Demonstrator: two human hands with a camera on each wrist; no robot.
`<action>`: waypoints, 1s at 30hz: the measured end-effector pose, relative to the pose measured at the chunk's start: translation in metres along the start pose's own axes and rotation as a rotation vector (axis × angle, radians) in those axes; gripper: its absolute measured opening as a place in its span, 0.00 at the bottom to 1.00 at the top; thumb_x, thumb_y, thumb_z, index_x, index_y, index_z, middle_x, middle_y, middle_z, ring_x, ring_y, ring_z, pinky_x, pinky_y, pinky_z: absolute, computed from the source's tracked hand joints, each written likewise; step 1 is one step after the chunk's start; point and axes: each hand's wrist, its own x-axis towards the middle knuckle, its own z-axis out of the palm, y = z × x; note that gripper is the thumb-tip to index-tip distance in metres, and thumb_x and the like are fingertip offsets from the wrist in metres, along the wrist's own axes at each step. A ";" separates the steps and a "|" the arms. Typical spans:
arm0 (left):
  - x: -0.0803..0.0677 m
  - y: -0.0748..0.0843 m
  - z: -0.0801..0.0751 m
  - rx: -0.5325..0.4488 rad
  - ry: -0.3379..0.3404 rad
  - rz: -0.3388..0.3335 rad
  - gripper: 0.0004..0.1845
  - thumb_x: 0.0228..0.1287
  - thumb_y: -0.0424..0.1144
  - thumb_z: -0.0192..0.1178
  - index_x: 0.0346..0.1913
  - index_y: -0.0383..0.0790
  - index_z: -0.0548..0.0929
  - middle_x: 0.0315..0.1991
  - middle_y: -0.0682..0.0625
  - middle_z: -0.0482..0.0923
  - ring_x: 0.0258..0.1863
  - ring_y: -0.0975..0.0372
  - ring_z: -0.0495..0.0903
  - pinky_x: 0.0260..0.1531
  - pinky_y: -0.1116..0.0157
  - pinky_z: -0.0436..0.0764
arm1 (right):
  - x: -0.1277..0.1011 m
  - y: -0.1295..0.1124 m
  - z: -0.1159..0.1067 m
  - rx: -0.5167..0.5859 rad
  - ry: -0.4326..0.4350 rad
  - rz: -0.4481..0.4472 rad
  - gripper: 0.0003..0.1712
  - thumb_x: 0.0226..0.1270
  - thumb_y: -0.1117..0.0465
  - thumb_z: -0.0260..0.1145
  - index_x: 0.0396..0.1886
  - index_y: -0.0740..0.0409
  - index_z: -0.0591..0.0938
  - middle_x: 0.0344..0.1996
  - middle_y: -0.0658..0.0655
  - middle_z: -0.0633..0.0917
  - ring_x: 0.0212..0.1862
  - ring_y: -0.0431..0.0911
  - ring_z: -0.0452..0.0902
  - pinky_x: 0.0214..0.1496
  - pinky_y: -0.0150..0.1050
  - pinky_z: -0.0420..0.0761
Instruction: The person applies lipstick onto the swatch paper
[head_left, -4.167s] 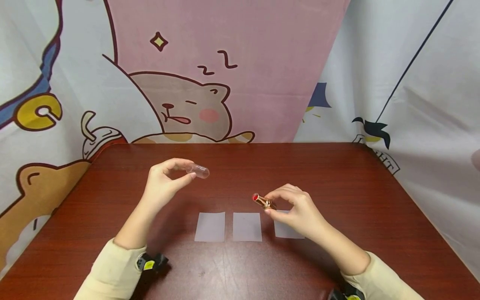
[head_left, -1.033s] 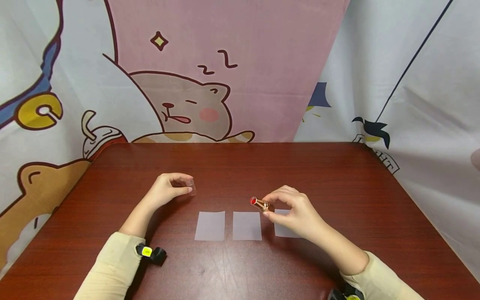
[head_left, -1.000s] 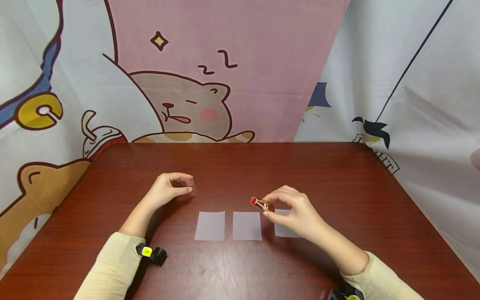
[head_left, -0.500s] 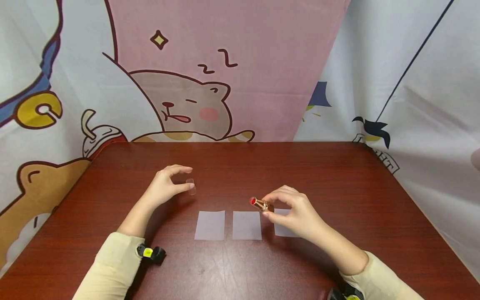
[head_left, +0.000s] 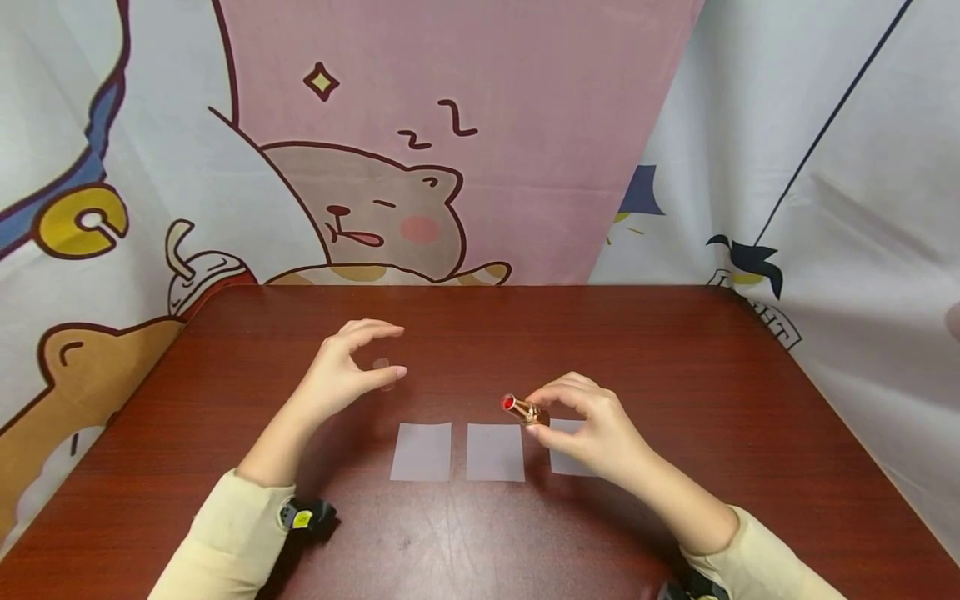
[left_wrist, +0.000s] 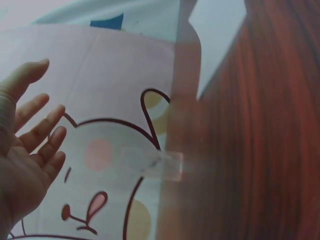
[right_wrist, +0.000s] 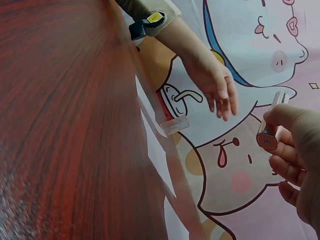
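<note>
A clear plastic cap (head_left: 382,365) (left_wrist: 155,164) (right_wrist: 175,125) rests on the red-brown table (head_left: 675,367), left of centre. My left hand (head_left: 397,352) (left_wrist: 27,145) (right_wrist: 220,92) hovers just beside and over it with fingers spread, apart from the cap and holding nothing. My right hand (head_left: 536,412) (right_wrist: 292,150) pinches a gold lipstick tube (head_left: 520,407) (right_wrist: 270,131) between thumb and fingers. Its red tip points left, and it hangs above the paper squares.
Three pale paper squares lie in a row near the table's front: left (head_left: 421,451), middle (head_left: 495,452), and right (head_left: 567,457) partly under my right hand. A cartoon-print cloth (head_left: 420,167) hangs behind and around the table.
My left hand lowered the clear cap to the table, let go of it, and its fingers spread and lifted. The right hand with the lipstick has hardly moved.
</note>
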 end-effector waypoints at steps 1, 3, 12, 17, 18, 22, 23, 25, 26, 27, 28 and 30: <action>0.000 0.003 0.001 -0.009 0.003 0.010 0.26 0.46 0.35 0.76 0.52 0.43 0.83 0.50 0.53 0.79 0.54 0.61 0.71 0.51 0.56 0.71 | 0.000 -0.002 0.000 0.000 0.005 0.000 0.18 0.45 0.70 0.77 0.37 0.50 0.85 0.31 0.43 0.83 0.36 0.37 0.75 0.40 0.33 0.76; -0.001 0.008 0.003 -0.027 0.004 0.028 0.25 0.46 0.34 0.76 0.52 0.44 0.83 0.50 0.54 0.79 0.54 0.62 0.71 0.51 0.58 0.71 | 0.002 -0.005 -0.001 0.002 0.014 0.002 0.18 0.44 0.71 0.77 0.36 0.52 0.85 0.30 0.45 0.83 0.35 0.39 0.75 0.40 0.30 0.75; -0.005 0.053 0.010 -0.156 0.003 0.054 0.23 0.45 0.24 0.73 0.49 0.32 0.83 0.48 0.44 0.79 0.41 0.62 0.73 0.33 0.70 0.73 | 0.004 -0.012 -0.001 0.023 0.033 0.015 0.17 0.44 0.73 0.76 0.35 0.55 0.85 0.29 0.47 0.83 0.35 0.41 0.75 0.40 0.27 0.73; -0.007 0.059 0.020 -0.240 -0.002 0.089 0.22 0.46 0.22 0.72 0.48 0.31 0.83 0.45 0.44 0.80 0.39 0.62 0.73 0.23 0.69 0.67 | 0.000 -0.004 0.001 0.034 0.033 0.013 0.17 0.47 0.69 0.77 0.37 0.50 0.85 0.32 0.44 0.83 0.36 0.40 0.75 0.42 0.28 0.75; -0.007 0.056 0.023 -0.258 -0.004 0.099 0.22 0.45 0.23 0.72 0.48 0.32 0.83 0.45 0.44 0.81 0.42 0.61 0.75 0.27 0.69 0.69 | 0.000 -0.004 0.001 0.037 0.035 0.009 0.17 0.47 0.68 0.77 0.38 0.50 0.85 0.32 0.44 0.83 0.37 0.40 0.75 0.42 0.29 0.75; -0.010 0.047 0.037 -0.320 -0.020 0.124 0.23 0.46 0.25 0.73 0.49 0.36 0.83 0.45 0.48 0.81 0.51 0.58 0.75 0.49 0.65 0.72 | -0.001 -0.003 0.003 0.052 0.044 -0.012 0.18 0.46 0.68 0.77 0.39 0.51 0.85 0.32 0.46 0.84 0.37 0.41 0.75 0.42 0.28 0.75; -0.011 0.046 0.039 -0.329 -0.022 0.135 0.23 0.46 0.26 0.74 0.49 0.37 0.83 0.45 0.49 0.82 0.51 0.57 0.76 0.54 0.62 0.70 | -0.001 -0.003 0.003 0.054 0.045 -0.014 0.19 0.46 0.69 0.78 0.39 0.51 0.85 0.32 0.46 0.84 0.37 0.41 0.75 0.42 0.28 0.75; -0.012 0.048 0.044 -0.342 -0.023 0.151 0.23 0.46 0.26 0.74 0.49 0.37 0.83 0.45 0.49 0.82 0.51 0.57 0.76 0.57 0.60 0.68 | 0.000 -0.009 0.003 0.059 0.049 -0.015 0.19 0.45 0.70 0.78 0.38 0.52 0.85 0.32 0.47 0.84 0.37 0.42 0.75 0.42 0.28 0.76; -0.012 0.049 0.045 -0.344 -0.021 0.159 0.23 0.46 0.26 0.74 0.49 0.37 0.84 0.44 0.49 0.82 0.50 0.57 0.77 0.57 0.59 0.69 | 0.002 -0.013 0.002 0.060 0.050 -0.015 0.19 0.44 0.72 0.77 0.37 0.53 0.85 0.31 0.47 0.84 0.36 0.43 0.75 0.42 0.27 0.76; -0.013 0.051 0.047 -0.343 -0.019 0.160 0.24 0.45 0.26 0.74 0.49 0.37 0.84 0.44 0.49 0.83 0.50 0.57 0.77 0.57 0.59 0.69 | 0.003 -0.018 0.001 0.062 0.052 -0.014 0.18 0.43 0.73 0.77 0.36 0.55 0.85 0.31 0.48 0.84 0.36 0.43 0.75 0.42 0.27 0.76; -0.014 0.052 0.049 -0.345 -0.018 0.163 0.24 0.45 0.26 0.74 0.49 0.37 0.83 0.44 0.49 0.83 0.50 0.57 0.77 0.56 0.58 0.69 | 0.005 -0.023 0.000 0.062 0.052 -0.009 0.18 0.43 0.74 0.77 0.35 0.56 0.85 0.31 0.48 0.84 0.35 0.44 0.75 0.41 0.28 0.77; -0.015 0.056 0.052 -0.352 -0.012 0.170 0.24 0.44 0.25 0.74 0.49 0.36 0.83 0.43 0.48 0.83 0.49 0.57 0.77 0.56 0.58 0.69 | 0.008 -0.033 -0.002 0.063 0.054 -0.007 0.17 0.42 0.75 0.76 0.34 0.59 0.84 0.30 0.50 0.84 0.35 0.44 0.75 0.41 0.29 0.78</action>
